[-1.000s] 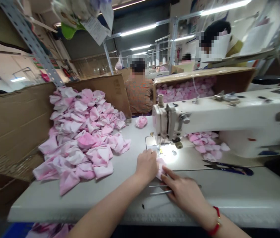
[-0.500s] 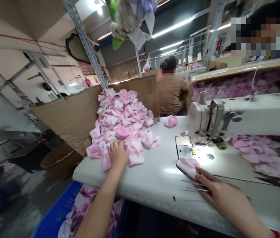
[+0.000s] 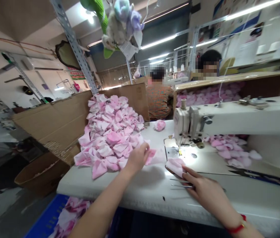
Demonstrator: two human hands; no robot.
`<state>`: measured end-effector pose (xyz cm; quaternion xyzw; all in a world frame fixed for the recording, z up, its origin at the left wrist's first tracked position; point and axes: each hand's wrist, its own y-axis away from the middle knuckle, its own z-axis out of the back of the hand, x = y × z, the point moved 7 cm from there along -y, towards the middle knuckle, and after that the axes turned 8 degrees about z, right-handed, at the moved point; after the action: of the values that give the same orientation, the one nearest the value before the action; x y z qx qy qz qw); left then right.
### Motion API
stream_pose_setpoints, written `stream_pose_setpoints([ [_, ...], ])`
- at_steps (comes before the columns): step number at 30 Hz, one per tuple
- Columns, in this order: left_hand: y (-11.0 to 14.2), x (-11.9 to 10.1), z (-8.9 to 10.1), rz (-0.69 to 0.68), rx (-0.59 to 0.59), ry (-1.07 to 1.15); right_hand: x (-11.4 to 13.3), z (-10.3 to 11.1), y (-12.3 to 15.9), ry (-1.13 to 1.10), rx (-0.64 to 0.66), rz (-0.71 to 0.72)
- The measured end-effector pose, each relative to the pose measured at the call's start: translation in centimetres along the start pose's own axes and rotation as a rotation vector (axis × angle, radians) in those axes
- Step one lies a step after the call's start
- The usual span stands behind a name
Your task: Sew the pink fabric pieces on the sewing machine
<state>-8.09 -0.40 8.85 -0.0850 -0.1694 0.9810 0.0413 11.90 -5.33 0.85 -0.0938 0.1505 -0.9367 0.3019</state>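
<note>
My left hand (image 3: 138, 159) is closed on a pink fabric piece (image 3: 151, 156), held above the table between the pile and the sewing machine (image 3: 191, 124); its loose end is blurred. My right hand (image 3: 199, 183) pinches another pink fabric piece (image 3: 176, 166), which lies at the front of the lit needle plate (image 3: 172, 152). Metal tweezers (image 3: 181, 185) are tucked under the fingers of that same hand, tips pointing left. A big pile of pink fabric petals (image 3: 112, 132) rises beside my left hand.
Dark-bladed scissors (image 3: 261, 175) lie right of my right hand. More petals (image 3: 229, 148) rest behind the machine arm. Cardboard (image 3: 55, 122) walls the pile. A blue basket (image 3: 44, 218) of fabric stands below the table edge. Two people sit beyond; plush flowers (image 3: 120, 29) hang overhead.
My left hand has left the pile and moved right with a pink fabric piece in it. My right hand keeps its hold by the needle plate. The camera view has turned somewhat right.
</note>
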Motion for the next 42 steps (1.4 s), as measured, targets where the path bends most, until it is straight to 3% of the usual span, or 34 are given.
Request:
stream_pose_setpoints([
  [3,-1.1,-1.1,-1.2,-0.068,0.04,-0.003,0.2,0.3,-0.2,0.002,0.037,-0.015],
  [8,-1.9,-3.7,-0.8,-0.182,-0.048,-0.001,0.3,0.8,-0.5,-0.004,0.069,-0.033],
  [12,1.4,-6.6,-3.0,-0.429,0.045,0.099,0.2,0.9,-0.7,-0.011,0.093,-0.037],
  [16,4.3,-6.3,-4.4,-0.516,0.115,0.245,0.1,0.9,-0.7,-0.016,0.097,-0.036],
  [22,3.8,-3.6,-3.5,-0.344,0.088,0.47,0.0,0.9,-0.7,0.012,0.118,-0.041],
  [31,1.8,-1.1,-2.7,-0.088,0.144,0.692,-0.2,0.6,-0.5,-0.019,0.134,-0.056],
  [37,0.3,0.8,-3.1,0.037,0.189,0.702,-0.3,0.3,-0.5,-0.027,0.145,-0.063],
  [42,-0.9,0.4,-3.2,0.028,0.232,0.573,-0.3,0.3,-0.6,-0.043,0.158,-0.063],
])
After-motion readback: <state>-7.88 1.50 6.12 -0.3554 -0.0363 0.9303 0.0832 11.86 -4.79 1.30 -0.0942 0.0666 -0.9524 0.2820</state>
